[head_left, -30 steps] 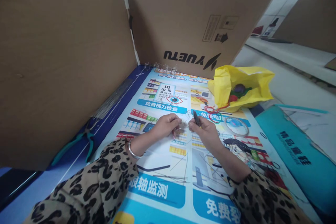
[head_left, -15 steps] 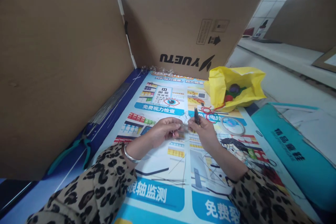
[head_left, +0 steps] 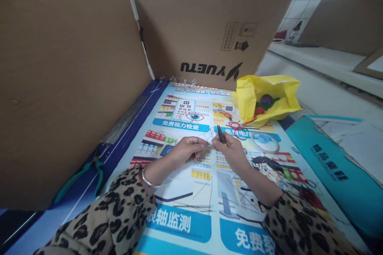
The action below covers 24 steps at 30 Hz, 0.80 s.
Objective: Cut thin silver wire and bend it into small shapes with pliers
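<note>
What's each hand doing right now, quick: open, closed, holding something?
Left hand: closed, pinching what looks like thin wire.
Right hand: closed, holding dark-tipped pliers.

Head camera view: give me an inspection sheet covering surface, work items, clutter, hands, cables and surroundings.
Surface: printed poster over a blue tabletop.
Work items: dark-tipped tool; what looks like a thin wire.
Clutter: teal-handled pliers and wire bundle at left; open yellow bag and red cord beyond the right hand.
Hands: left hand appears to pinch the wire; right hand holds the tool.
Cables: nothing seen.
Surroundings: cardboard panels left and behind; teal box at right.
</note>
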Each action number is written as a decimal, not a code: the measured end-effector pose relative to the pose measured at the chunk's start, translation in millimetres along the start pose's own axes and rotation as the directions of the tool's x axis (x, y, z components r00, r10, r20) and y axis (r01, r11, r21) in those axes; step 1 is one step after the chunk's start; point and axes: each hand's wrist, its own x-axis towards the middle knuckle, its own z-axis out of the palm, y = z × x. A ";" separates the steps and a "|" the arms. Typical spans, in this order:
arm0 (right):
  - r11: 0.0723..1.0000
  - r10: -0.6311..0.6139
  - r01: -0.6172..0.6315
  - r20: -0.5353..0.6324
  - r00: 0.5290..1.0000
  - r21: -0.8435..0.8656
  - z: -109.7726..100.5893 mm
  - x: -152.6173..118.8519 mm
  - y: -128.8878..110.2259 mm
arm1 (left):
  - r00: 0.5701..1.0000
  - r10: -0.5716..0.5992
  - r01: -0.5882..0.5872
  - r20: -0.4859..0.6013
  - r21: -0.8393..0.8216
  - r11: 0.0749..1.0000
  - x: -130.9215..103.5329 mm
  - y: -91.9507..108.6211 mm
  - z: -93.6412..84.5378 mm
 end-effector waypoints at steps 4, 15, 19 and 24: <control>1.000 0.001 -0.001 0.002 1.000 0.000 0.4 0.6 0.4 | 0.999 -0.022 0.023 -0.027 0.032 0.999 0.7 -0.2 1.0; 0.998 0.004 -0.005 -0.008 1.000 -0.058 -0.1 -1.3 -4.7 | 0.993 -0.038 0.052 -0.115 0.121 0.991 0.3 -0.4 5.5; 0.998 -0.003 0.003 0.000 1.000 -0.069 -0.5 -1.3 -2.5 | 0.990 -0.030 0.049 -0.136 0.138 0.989 0.4 -0.1 6.0; 0.999 -0.002 0.003 0.019 1.000 -0.039 -0.8 -1.5 -2.3 | 0.989 0.002 0.024 -0.151 0.173 0.985 0.9 -0.3 3.6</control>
